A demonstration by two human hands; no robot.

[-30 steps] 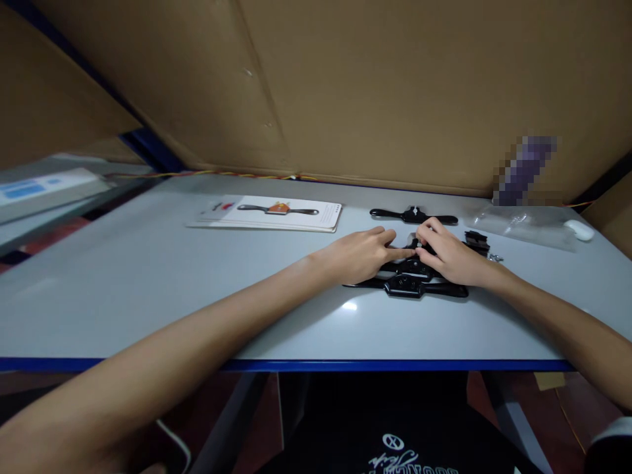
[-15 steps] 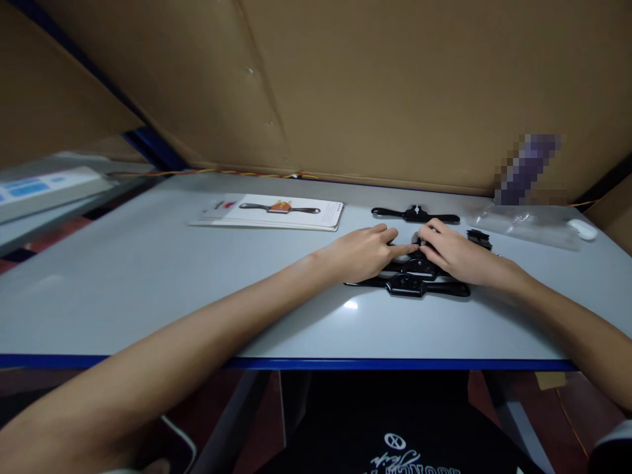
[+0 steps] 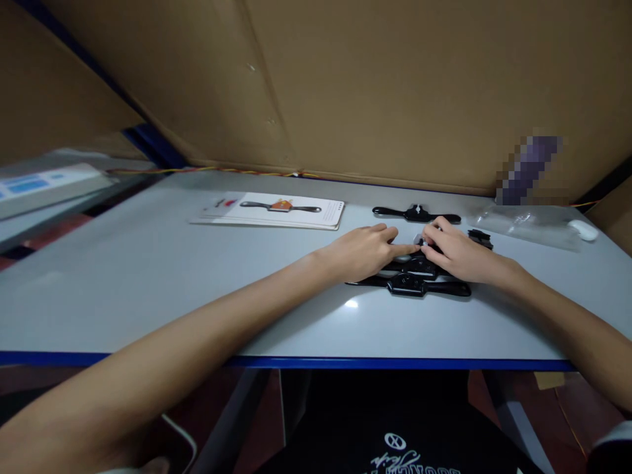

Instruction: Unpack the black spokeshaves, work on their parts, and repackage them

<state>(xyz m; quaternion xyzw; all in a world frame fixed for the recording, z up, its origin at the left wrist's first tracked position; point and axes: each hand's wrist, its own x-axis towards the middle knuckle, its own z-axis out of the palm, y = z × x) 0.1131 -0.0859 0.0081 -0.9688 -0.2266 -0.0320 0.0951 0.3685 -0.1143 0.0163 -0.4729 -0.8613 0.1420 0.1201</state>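
Observation:
Toward the right of the table, my left hand point(image 3: 365, 251) has its index finger stretched to a small flat metal plate point(image 3: 419, 239). Its other fingers are curled, and what lies under them is hidden. My right hand point(image 3: 457, 249) pinches the plate between thumb and fingers. Right below both hands lies a black spokeshave point(image 3: 419, 266), partly covered by them. Nearer to me is another black spokeshave point(image 3: 405, 284), lying flat with both handles showing. Behind the hands rests a third spokeshave body point(image 3: 416, 212) with an open notch in its middle.
Small dark metal parts point(image 3: 480, 238) lie just right of my right hand. A clear plastic bag point(image 3: 528, 227) and a white mouse-like object point(image 3: 582, 230) are at the far right. Printed spokeshave cards point(image 3: 276, 212) lie left of centre. A cardboard wall point(image 3: 345, 92) closes the back.
The plate at my right fingertips has gone from dark to pale, as if tilted to catch the light. Both hands stay nearly in place.

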